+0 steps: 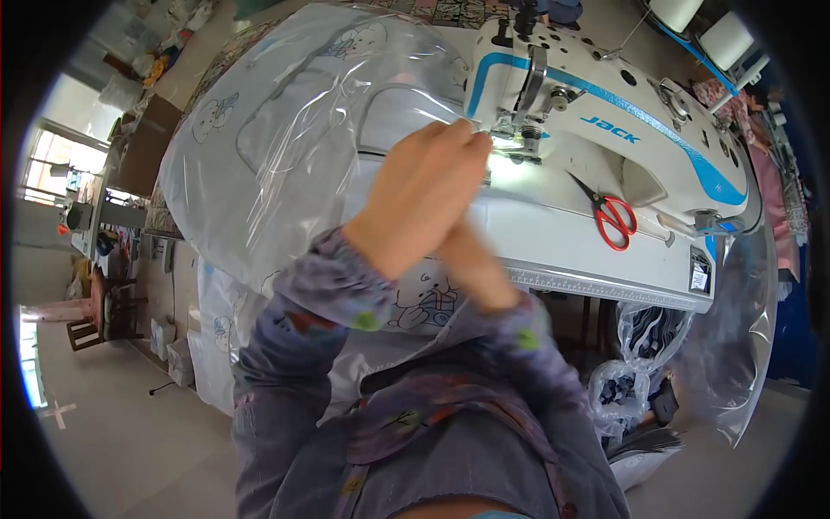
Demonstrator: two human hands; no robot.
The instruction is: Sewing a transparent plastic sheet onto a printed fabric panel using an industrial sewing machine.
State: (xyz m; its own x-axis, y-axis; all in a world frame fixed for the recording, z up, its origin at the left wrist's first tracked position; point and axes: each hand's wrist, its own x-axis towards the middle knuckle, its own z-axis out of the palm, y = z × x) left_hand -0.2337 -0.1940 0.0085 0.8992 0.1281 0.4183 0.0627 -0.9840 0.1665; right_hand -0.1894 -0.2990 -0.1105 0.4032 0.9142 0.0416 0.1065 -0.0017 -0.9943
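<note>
My left hand (422, 195) is just left of the needle area of a white and blue sewing machine (596, 112). Its fingers are curled together at the edge of the pale grey fabric (220, 164); what they pinch is hidden. Partly behind the left hand, my right hand (477, 264) is smeared by motion, and its fingers are covered. Clear plastic sheeting (303, 130) lies over the fabric, which has printed cartoon animals. More of this printed cloth (424, 303) hangs over the table's front edge, below my wrists. The machine's lamp lights the presser foot (519, 157).
Red-handled thread snips (614, 221) lie on the machine bed, right of the needle. A ruler strip (596, 285) runs along the table's front edge. White thread cones (726, 39) stand at the upper right. Clear plastic bags (622, 389) hang below the table at the right.
</note>
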